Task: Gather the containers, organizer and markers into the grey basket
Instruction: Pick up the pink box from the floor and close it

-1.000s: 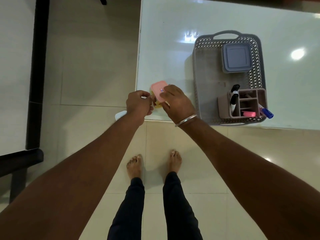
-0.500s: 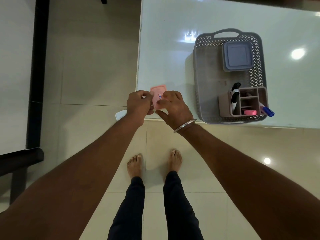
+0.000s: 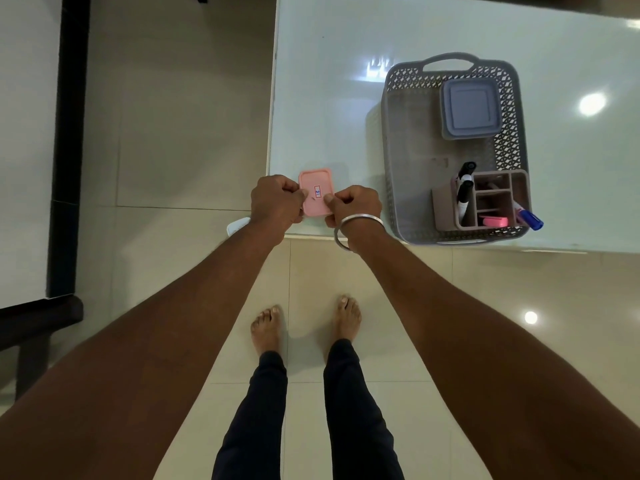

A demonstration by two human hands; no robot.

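Observation:
A small pink container [image 3: 316,188] with a sticker on its lid sits between both hands at the table's near left corner. My left hand [image 3: 277,202] grips its left side and my right hand [image 3: 355,206] pinches its right side. To the right stands the grey basket [image 3: 401,161]. Inside it lie a blue-grey lidded container [image 3: 470,112] at the far end and a brown organizer [image 3: 446,209] at the near end, holding black-capped markers [image 3: 464,192], a pink item [image 3: 495,222] and a blue marker [image 3: 530,220].
The pale glass table [image 3: 346,81] ends at its left edge near my hands, with tiled floor below. A white object [image 3: 237,226] peeks out under my left wrist. A dark frame [image 3: 69,133] stands at far left. My bare feet are on the floor.
The pink lid was tilted up in my right hand; now it lies flat on the container, with both hands pressing at its sides. My right hand drew back from over it.

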